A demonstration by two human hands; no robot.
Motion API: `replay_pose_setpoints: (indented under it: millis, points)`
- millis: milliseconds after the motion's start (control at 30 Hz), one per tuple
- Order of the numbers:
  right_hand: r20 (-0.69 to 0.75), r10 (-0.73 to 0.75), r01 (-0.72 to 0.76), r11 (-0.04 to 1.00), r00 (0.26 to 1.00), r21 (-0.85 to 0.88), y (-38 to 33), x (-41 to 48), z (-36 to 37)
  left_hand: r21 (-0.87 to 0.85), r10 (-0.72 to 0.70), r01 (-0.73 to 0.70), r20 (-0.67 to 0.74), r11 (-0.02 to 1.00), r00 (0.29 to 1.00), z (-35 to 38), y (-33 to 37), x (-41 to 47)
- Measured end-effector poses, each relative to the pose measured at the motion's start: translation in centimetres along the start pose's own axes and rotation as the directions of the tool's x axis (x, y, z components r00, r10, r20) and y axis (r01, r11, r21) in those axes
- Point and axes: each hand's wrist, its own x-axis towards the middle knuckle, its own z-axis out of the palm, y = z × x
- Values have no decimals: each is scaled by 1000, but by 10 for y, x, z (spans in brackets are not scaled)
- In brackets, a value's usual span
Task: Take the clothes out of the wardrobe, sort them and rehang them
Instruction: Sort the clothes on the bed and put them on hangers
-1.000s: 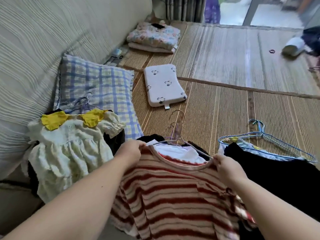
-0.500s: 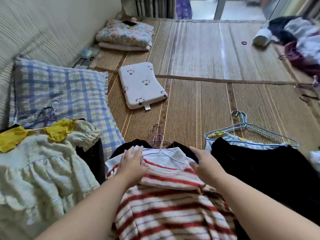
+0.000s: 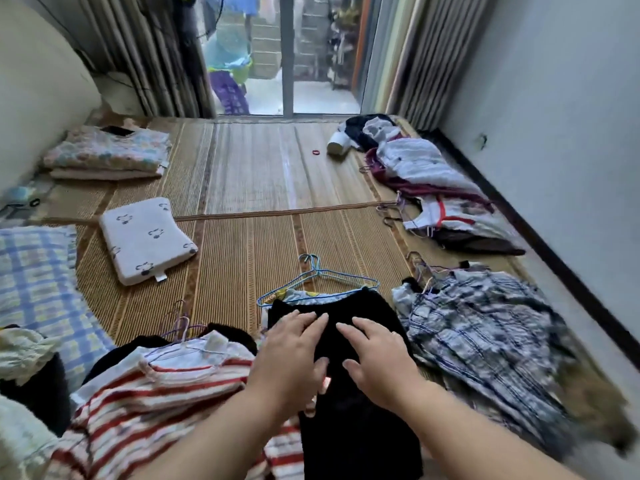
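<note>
On your woven straw mat (image 3: 249, 188) lies a small white printed pillow (image 3: 147, 239), folded floral bedding (image 3: 110, 154) beyond it, blue wire hangers (image 3: 318, 275) right of it.

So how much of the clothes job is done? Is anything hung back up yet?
Done: clothes are out and lie in sorted-looking piles on the mat, like the striped top, the checked pile and the pile by the wall. In hand: the left hand and right hand lie flat on the black garment. Left: every pile seen lies on the mat, so rehanging probably remains.
</note>
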Motion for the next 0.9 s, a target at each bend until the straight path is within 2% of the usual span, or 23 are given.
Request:
replay_pose_setpoints:
  millis: [100, 267, 467, 633, 900]
  points:
    - [-30, 85, -83, 995, 996, 60, 70, -43, -23, 43, 60, -61, 21, 997, 998, 17, 69, 4]
    - [-67, 167, -154, 973, 984, 172, 203, -113, -59, 91, 77, -86, 104, 992, 992, 59, 192, 20]
    - [-68, 277, -259, 946, 958, 194, 347, -186, -111, 0, 45, -46, 174, 999, 984, 109, 331, 50]
    - [-55, 347, -329, 920, 936, 213, 404, -205, -141, 6, 51, -54, 205, 999, 977, 126, 385, 77]
    - [52, 400, -400, 882, 915, 251, 447, -170, -139, -55, 20, -4, 281, 998, 959, 157, 402, 130]
